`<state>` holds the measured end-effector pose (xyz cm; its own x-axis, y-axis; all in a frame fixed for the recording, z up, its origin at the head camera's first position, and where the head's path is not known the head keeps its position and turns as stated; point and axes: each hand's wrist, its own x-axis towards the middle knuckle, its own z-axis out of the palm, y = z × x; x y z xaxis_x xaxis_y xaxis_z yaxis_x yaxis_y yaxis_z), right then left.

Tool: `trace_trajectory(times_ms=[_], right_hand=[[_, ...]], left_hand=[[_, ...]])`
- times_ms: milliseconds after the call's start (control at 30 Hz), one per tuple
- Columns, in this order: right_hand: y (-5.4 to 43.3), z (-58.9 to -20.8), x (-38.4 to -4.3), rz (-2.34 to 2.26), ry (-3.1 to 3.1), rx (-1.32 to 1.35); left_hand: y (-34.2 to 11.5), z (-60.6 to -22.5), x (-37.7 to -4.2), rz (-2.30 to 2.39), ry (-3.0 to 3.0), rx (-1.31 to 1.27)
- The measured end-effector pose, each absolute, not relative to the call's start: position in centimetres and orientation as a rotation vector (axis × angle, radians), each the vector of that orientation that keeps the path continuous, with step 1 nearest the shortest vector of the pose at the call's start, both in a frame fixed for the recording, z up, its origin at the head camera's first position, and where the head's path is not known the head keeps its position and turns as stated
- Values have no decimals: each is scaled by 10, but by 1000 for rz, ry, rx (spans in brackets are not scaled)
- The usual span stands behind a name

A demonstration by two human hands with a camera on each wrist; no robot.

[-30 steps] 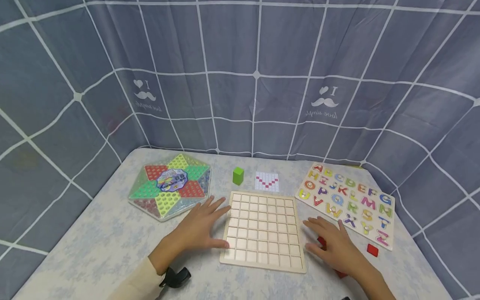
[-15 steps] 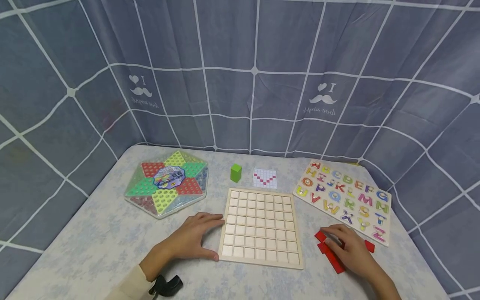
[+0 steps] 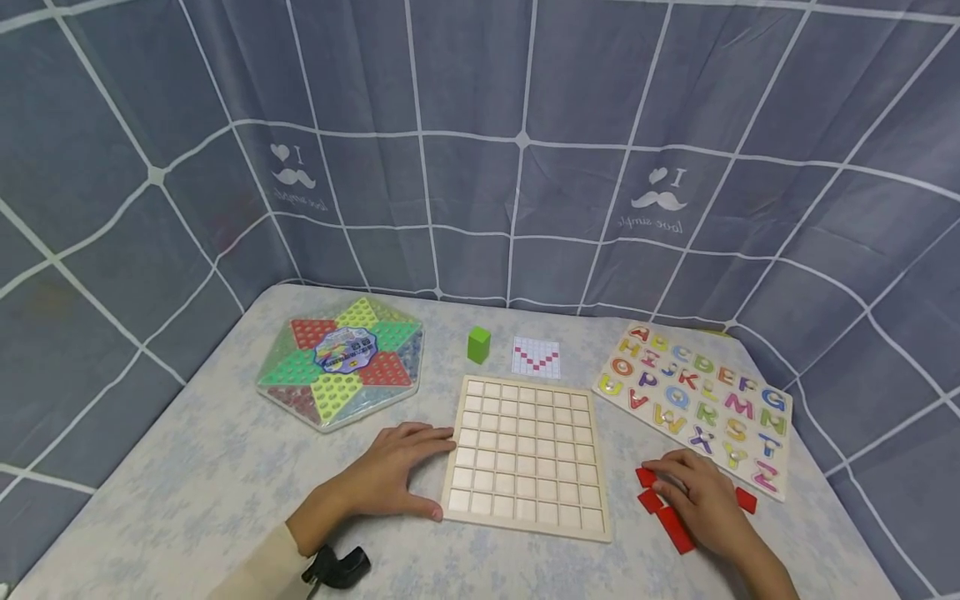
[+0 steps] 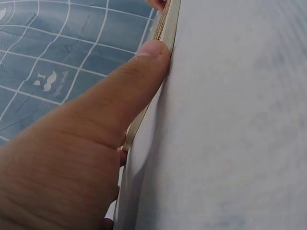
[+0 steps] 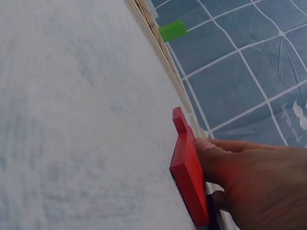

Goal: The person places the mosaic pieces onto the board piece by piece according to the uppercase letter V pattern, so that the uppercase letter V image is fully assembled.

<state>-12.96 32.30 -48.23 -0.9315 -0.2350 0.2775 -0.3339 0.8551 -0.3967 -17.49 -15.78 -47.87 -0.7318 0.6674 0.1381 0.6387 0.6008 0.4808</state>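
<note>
In the head view a wooden grid board point(image 3: 527, 457) lies flat in the middle, its squares bare. Along its left edge my left hand point(image 3: 382, 475) rests with fingertips and thumb touching the rim; the left wrist view has the thumb point(image 4: 129, 79) against the board's side. My right hand point(image 3: 697, 496) is low over red tiles point(image 3: 677, 530) right of the board, fingers bent and thumb beside a small tile. Up close, the thumb point(image 5: 211, 155) is at the red tiles point(image 5: 188, 165). Whether it pinches one is hidden.
Behind the board stand a green block point(image 3: 478, 345) and a white card point(image 3: 536, 358) with a pink V pattern. A star-shaped Chinese checkers set point(image 3: 345, 362) is at left, an alphabet puzzle point(image 3: 697, 400) at right. A grid-patterned curtain point(image 3: 465, 183) encloses the table.
My right hand has moved right and down from beside the board to the red tiles, its fingers bending. My left hand's spread fingers have drawn together at the board's left edge.
</note>
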Motion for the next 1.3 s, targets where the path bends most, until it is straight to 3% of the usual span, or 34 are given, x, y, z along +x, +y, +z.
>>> trace_trajectory(times_ms=[733,1100,1300], right_hand=[[305,-468,-145,728,-2814,271],[230,-438,-202,949,-2687,457],[180,-442,-231,1040,-2679,540]], left_hand=[[-157,-481,-174,795,2769,1123],[-156,-483,-174,786,2754,1115],[-158,-481,-173,772,2764,1103]])
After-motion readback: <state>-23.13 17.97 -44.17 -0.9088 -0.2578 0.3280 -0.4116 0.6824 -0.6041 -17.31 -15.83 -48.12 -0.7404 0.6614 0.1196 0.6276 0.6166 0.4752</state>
